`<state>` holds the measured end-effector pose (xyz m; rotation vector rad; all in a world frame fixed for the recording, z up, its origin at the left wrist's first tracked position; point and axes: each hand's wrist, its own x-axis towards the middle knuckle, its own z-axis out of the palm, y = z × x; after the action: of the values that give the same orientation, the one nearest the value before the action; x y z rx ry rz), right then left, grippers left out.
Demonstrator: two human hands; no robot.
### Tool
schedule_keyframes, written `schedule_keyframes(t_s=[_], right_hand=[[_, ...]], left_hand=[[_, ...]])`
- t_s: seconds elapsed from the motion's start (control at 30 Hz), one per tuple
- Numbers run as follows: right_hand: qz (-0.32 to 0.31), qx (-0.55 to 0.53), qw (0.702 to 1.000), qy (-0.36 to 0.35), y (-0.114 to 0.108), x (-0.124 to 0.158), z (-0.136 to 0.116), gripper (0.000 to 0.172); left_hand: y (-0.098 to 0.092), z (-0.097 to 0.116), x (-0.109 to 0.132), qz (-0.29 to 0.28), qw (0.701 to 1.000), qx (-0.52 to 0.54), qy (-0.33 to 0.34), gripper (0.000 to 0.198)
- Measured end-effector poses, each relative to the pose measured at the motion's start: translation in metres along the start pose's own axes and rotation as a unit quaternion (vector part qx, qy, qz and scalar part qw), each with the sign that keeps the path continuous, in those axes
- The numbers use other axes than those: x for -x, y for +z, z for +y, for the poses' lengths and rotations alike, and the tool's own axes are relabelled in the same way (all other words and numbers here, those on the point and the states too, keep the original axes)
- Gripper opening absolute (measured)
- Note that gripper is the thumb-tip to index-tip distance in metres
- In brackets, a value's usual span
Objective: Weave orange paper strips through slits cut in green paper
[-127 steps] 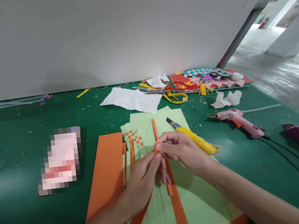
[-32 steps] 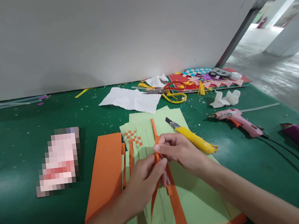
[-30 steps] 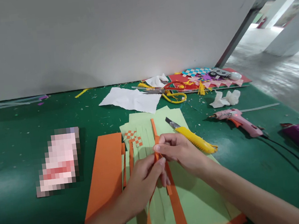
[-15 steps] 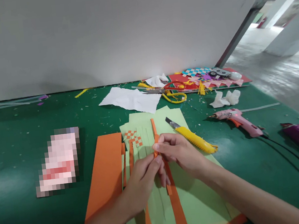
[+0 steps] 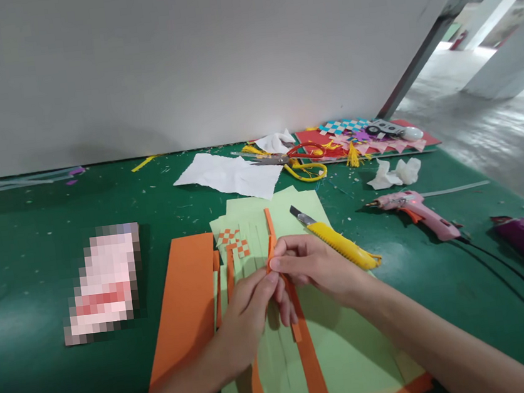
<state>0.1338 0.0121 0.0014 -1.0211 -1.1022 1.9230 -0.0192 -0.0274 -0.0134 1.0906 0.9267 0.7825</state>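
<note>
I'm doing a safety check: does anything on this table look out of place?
Yes: the knife lies close beside the right hand with its blade exposed, which looks careless. The glue gun lies on its side.

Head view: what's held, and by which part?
An orange strip, pinched by the left hand and right hand at a bent section; whether that's its end is unclear.

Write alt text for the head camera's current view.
A bare left hand and right hand pinch a narrow orange paper strip over pale green paper sheets. A yellow-handled utility knife lies beyond the right hand, a pink plastic glue gun farther right.
</note>
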Motion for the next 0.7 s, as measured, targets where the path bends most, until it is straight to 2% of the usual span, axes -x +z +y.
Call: schedule_keyframes(t_s=[0.2, 0.37, 0.7], right_hand=[[-0.024, -0.008, 1.0, -0.014, 0.0023, -0.0007, 0.0015, 0.029], [-0.002, -0.006, 1.0, -0.011, 0.0005, -0.0009, 0.0022, 0.028], [0.006, -0.007, 1.0, 0.0, 0.0006, -0.0005, 0.0001, 0.025]], left_hand=[[0.0005, 0.0005, -0.002, 0.001, 1.0, -0.002, -0.005, 0.035], [-0.0009, -0.0032, -0.0009, 0.0, 1.0, -0.018, 0.006, 0.036], [-0.0008, -0.0033, -0.0018, 0.009, 0.999, -0.037, 0.002, 0.037]])
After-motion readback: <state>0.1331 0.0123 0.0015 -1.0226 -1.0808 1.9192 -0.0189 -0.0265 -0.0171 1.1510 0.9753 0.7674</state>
